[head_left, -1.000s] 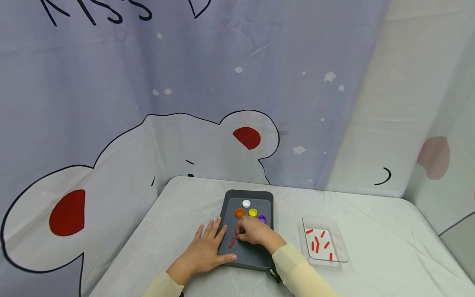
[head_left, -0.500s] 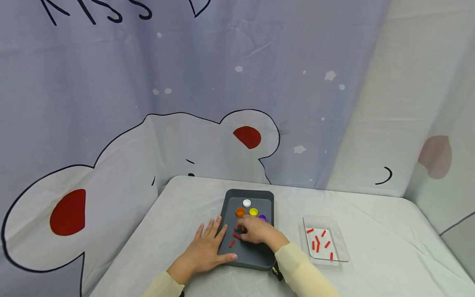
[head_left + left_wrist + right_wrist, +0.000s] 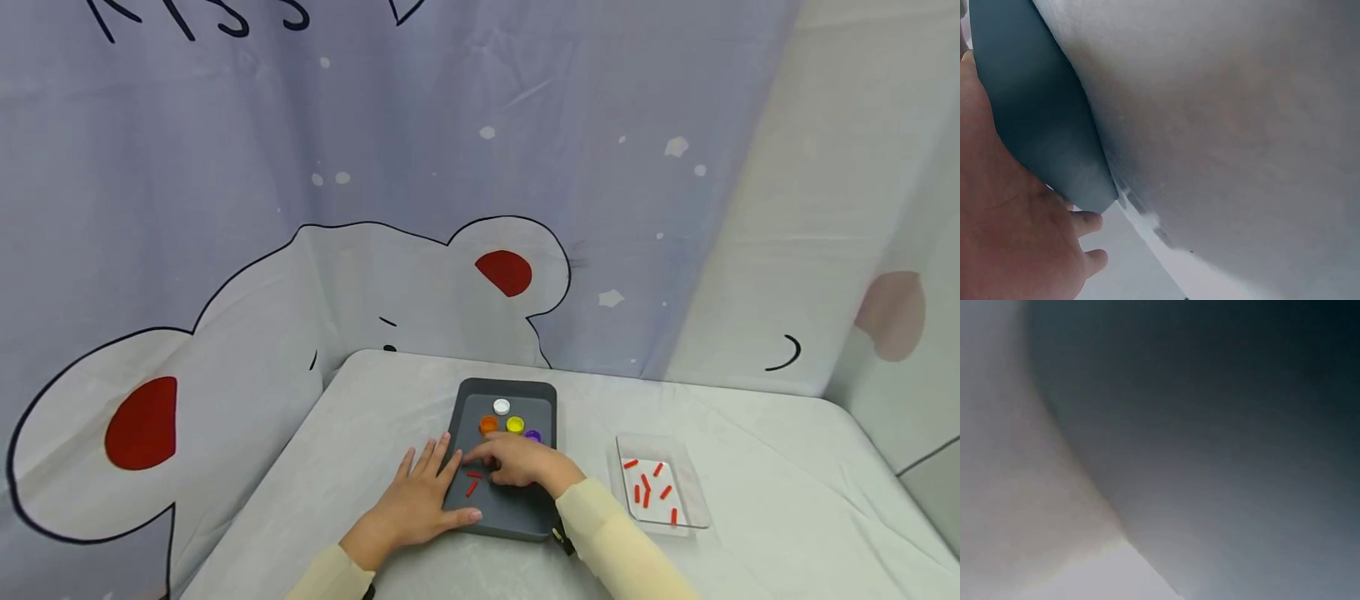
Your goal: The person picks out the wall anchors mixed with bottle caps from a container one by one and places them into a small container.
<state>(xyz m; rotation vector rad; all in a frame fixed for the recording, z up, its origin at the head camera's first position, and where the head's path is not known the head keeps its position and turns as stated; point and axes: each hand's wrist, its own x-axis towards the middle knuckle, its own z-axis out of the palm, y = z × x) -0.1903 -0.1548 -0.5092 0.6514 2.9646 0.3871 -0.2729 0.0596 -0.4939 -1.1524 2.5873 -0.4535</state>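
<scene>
A dark grey tray (image 3: 517, 525) lies on the table. My left hand (image 3: 412, 508) rests at its left edge with fingers spread and straight; the left wrist view also shows this hand (image 3: 1016, 206) against the tray's side. Over the middle of the tray is my right hand (image 3: 517, 461), its index finger stretched to the left and nothing seen in its grip. Just below that finger lies a small red stick (image 3: 475, 474), roughly crosswise. A second red stick (image 3: 472, 488) lies slanted close under it. The right wrist view is blurred and shows no fingers.
Small round white (image 3: 501, 407), orange (image 3: 488, 425), yellow (image 3: 514, 425) and purple cups (image 3: 532, 436) sit at the tray's far part. A clear plastic box (image 3: 693, 500) with several red sticks (image 3: 647, 497) stands to the right. A printed cloth (image 3: 375, 283) hangs behind.
My right hand has let go of the upper red stick, which turned to lie crosswise above the other one. Its index finger has stretched out leftward. The left hand stays in place.
</scene>
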